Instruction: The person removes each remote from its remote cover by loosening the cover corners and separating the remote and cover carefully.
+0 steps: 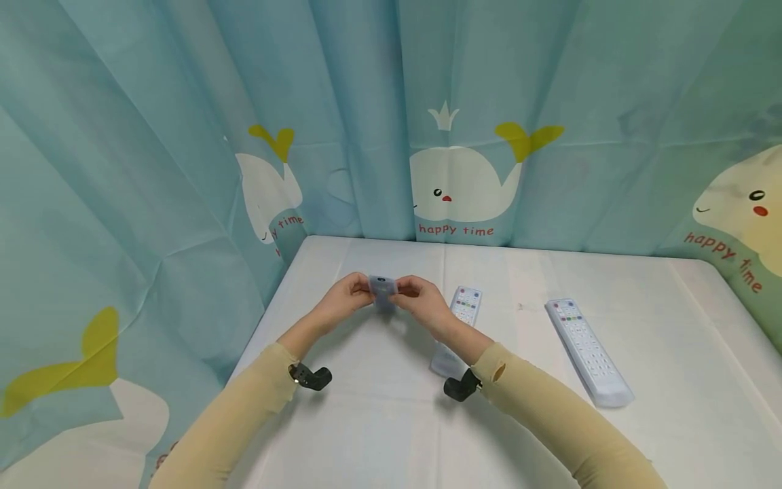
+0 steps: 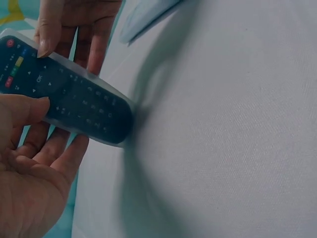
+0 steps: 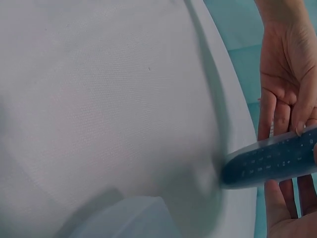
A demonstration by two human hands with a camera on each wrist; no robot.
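Observation:
Both hands hold up one remote control (image 1: pixel 382 286) in a translucent cover, above the far left part of the white table. My left hand (image 1: pixel 343 299) pinches one long edge, thumb on the button face in the left wrist view. On the opposite edge, my right hand (image 1: pixel 424 305) pinches it between thumb and fingers. Red, yellow and green buttons show near one end of the held remote control (image 2: pixel 74 94). Its other end points down towards the tabletop; whether it touches, I cannot tell. A second remote control (image 1: pixel 466 303) lies partly hidden beneath the right forearm.
A third remote control (image 1: pixel 589 353) in a pale cover lies on the right side of the white table (image 1: pixel 519 448). Blue curtains (image 1: pixel 366 102) with whale prints hang behind and left of the table. Each wrist carries a small black camera mount (image 1: pixel 310 376).

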